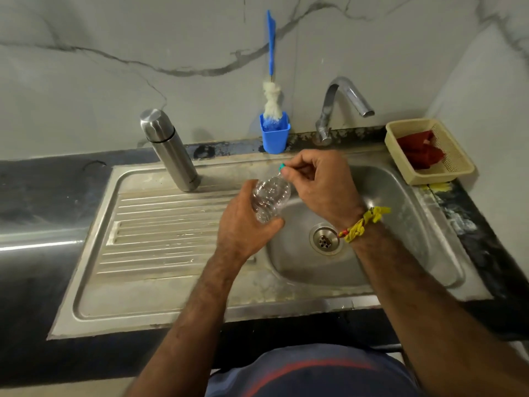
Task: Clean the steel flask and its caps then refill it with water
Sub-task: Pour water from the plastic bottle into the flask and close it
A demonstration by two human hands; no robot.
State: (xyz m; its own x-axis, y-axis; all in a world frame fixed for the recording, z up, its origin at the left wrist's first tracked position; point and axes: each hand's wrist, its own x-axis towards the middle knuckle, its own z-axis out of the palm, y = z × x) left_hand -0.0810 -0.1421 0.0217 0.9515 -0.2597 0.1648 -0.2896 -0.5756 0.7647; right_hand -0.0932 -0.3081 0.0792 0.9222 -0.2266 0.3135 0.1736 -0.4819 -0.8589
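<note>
Now I am holding a clear plastic bottle (269,200) over the sink (406,213), tilted so its neck is pointing up and away from me. My left hand (246,227) is wrapping round the bottle's lower body, fingers curled under it and thumb lying along the near side. My right hand (320,184) is pinching the small green cap (282,167) at the bottle's mouth between thumb and forefinger, the other fingers curling loosely beside them. A yellow thread band (362,223) is sitting on my right wrist, its loose ends sticking out.

The steel flask (169,151) is standing well apart from both hands, at the far edge of the ribbed drainboard (160,224) to my left, with its cap on; it is looking tilted in this wide view, its top leaning towards the wall. Just right of it, against the wall, a blue cup (274,138) is holding a bottle brush (271,81) with a blue handle and white bristles. The tap (343,101) is rising behind the basin, its spout pointing right, and no water is showing at it. The drain (325,240) is lying below my right wrist. On the dark table (481,247) at the far right, a cream basket (426,153) is holding a red cloth (419,151).
</note>
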